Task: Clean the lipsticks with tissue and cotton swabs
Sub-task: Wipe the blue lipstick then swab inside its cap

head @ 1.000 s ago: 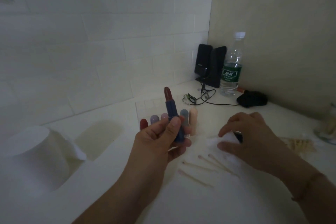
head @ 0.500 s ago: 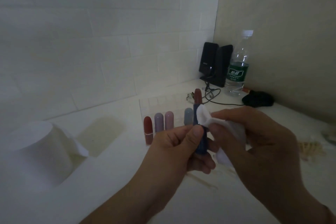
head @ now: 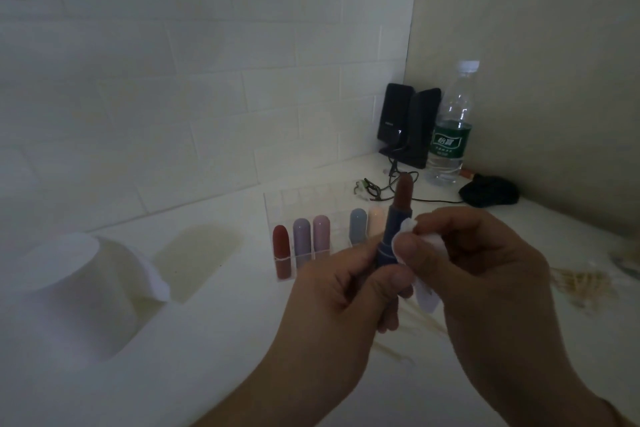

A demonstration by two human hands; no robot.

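Setting: dim corner, white tiled wall [head: 173,80] to the left and ahead, plain beige wall [head: 536,45] to the right, pale countertop [head: 225,374] below.
Left hand: left hand [head: 341,295] holds the lipstick [head: 393,239] upright; thumb and fingers curl round the lower part of its dark blue tube, so the base is hidden in the grip.
Lipstick: bullet [head: 404,192] wound out, brownish red, pointing up above both hands; tube shows between the two thumbs.
Right hand: right hand [head: 485,274] pinches a folded white tissue [head: 405,239] between thumb and forefinger; grip closed on it, remaining fingers curled behind.
Tissue: upper fold pressed against the right side of the blue tube, just below the bullet; a loose tail hangs down under the right thumb.
Rack: clear lipstick organiser [head: 311,204] on the countertop behind the hands, holding capped lipsticks in a row: red [head: 281,250], lavender [head: 301,239], pink [head: 321,234], blue [head: 357,225], pale peach [head: 375,222]. One slot gap between pink and blue.
Swabs: cotton swabs [head: 398,347] lying on the countertop under the hands, blurred; a further pile of sticks [head: 581,286] at the right, too blurred to count.
Tissue roll: white tissue roll [head: 72,291] at the left, loose end hanging off its right side.
Back corner: two black speakers [head: 408,125], tangled cable [head: 377,187], clear water bottle [head: 450,128] with green label, dark lump [head: 488,191] beside it, identity unclear.
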